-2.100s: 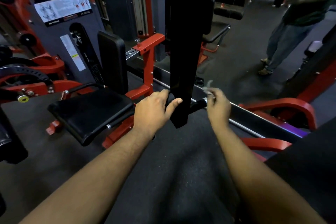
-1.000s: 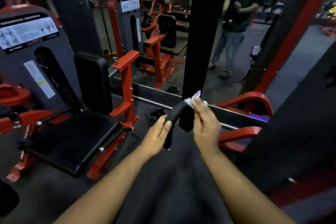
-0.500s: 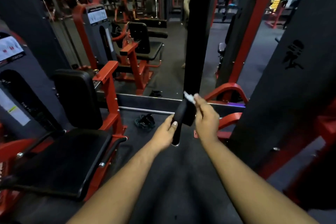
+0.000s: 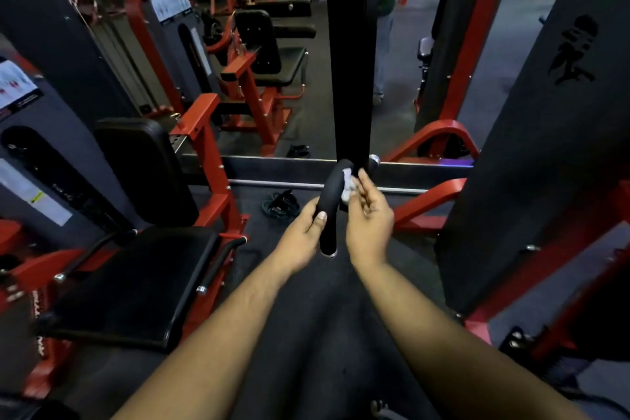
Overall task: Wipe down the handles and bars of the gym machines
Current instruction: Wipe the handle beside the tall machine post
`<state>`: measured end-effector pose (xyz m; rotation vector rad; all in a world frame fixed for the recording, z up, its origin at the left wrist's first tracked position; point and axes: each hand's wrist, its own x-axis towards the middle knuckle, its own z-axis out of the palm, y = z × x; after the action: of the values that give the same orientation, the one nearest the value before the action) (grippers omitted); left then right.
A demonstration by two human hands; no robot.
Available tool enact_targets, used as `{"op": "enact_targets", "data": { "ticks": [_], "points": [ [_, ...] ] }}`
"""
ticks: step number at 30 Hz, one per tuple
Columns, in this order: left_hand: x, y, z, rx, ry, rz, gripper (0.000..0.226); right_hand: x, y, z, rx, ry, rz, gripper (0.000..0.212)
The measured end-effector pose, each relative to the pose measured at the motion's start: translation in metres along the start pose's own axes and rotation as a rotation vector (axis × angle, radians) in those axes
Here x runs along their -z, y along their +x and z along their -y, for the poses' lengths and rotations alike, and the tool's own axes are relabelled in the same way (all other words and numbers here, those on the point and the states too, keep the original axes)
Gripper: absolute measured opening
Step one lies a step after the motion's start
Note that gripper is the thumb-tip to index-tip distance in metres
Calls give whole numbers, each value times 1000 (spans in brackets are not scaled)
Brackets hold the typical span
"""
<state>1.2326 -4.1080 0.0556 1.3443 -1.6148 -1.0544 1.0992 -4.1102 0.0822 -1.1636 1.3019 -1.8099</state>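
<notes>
Right hand (image 4: pixel 370 223): fingertips pinch a small white cloth (image 4: pixel 347 186) against the upper curve of the black handle (image 4: pixel 330 206). Left hand (image 4: pixel 303 235): thumb and fingers curl round the handle's lower length, near its capped end. Both forearms reach forward, roughly parallel. The handle hangs at the foot of a black upright post (image 4: pixel 351 54); a red-framed black seat (image 4: pixel 136 283) stands to the left
</notes>
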Motion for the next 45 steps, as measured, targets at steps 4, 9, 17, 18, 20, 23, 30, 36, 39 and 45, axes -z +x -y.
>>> {"op": "enact_targets", "data": {
  "ticks": [4, 9, 17, 18, 20, 23, 30, 36, 39, 45],
  "points": [
    [-1, 0, 1, 18, -46, 10, 39, 0, -2, -12, 219, -268, 62, 35],
    [8, 1, -4, 68, -54, 61, 34, 14, -45, -51, 141, -320, 109, 24],
    [8, -1, -10, 62, -83, 65, 38, 11, -19, -36, 9, -185, 115, 28],
    [7, -2, -12, 62, -77, 62, 38, 7, -21, -34, 15, -191, 84, 25],
    [7, -3, -13, 68, -71, 37, 40, 7, -34, -45, 78, -285, 102, 18],
    [12, -1, -10, 76, -50, 14, 44, 20, -54, -70, 21, -393, 238, 16],
    [14, -1, -5, 108, -127, 41, 43, 32, -5, -14, 330, -351, 79, 19],
    [13, -4, -3, 139, -215, 66, 47, -2, 42, 16, 614, -740, 429, 30],
    [18, -5, -2, 209, -300, 61, 40, 5, 29, 5, 762, -814, 469, 36],
    [19, -8, 11, 352, -529, -41, 36, 13, -15, -38, 872, -887, 507, 43]
  ]
}}
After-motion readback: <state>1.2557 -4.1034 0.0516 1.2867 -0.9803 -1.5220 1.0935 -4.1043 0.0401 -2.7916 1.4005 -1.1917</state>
